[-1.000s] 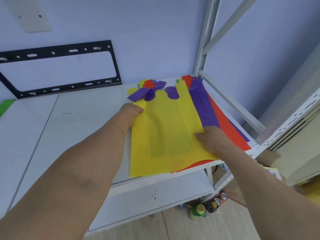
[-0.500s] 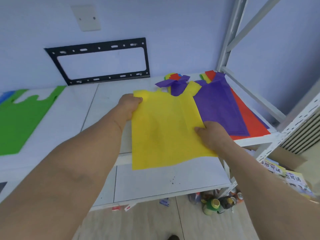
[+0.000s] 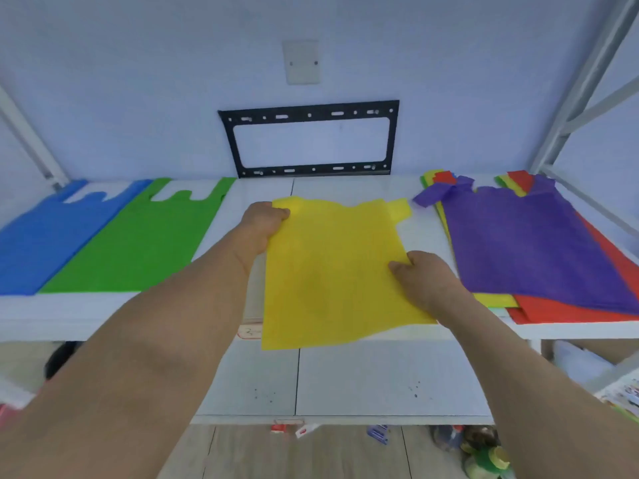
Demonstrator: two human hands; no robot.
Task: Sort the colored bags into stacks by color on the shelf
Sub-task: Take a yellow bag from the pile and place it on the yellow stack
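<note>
- Yellow bag [image 3: 332,271]: held flat at frame centre over the middle of the shelf [image 3: 345,186], lower edge hanging past the shelf's front lip; handle loops pointing to 12 o'clock.
- Left hand [image 3: 264,221]: at 10 o'clock of the yellow bag, fingers curled round its upper left corner.
- Right hand [image 3: 420,274]: at 3 o'clock of the yellow bag, thumb on top, pinching the right edge.
- Blue bag [image 3: 41,243]: lying flat at far 9 o'clock on the shelf.
- Green bag [image 3: 138,243]: flat, just beside the blue bag on its 3 o'clock side, edges touching.
- Mixed pile [image 3: 539,247]: at 3 o'clock on the shelf, purple on top; yellow, red and green edges showing beneath.
- Black bracket [image 3: 309,138]: on the wall at 12 o'clock.
- Lower shelf [image 3: 345,378]: white, at 6 o'clock below the yellow bag.
</note>
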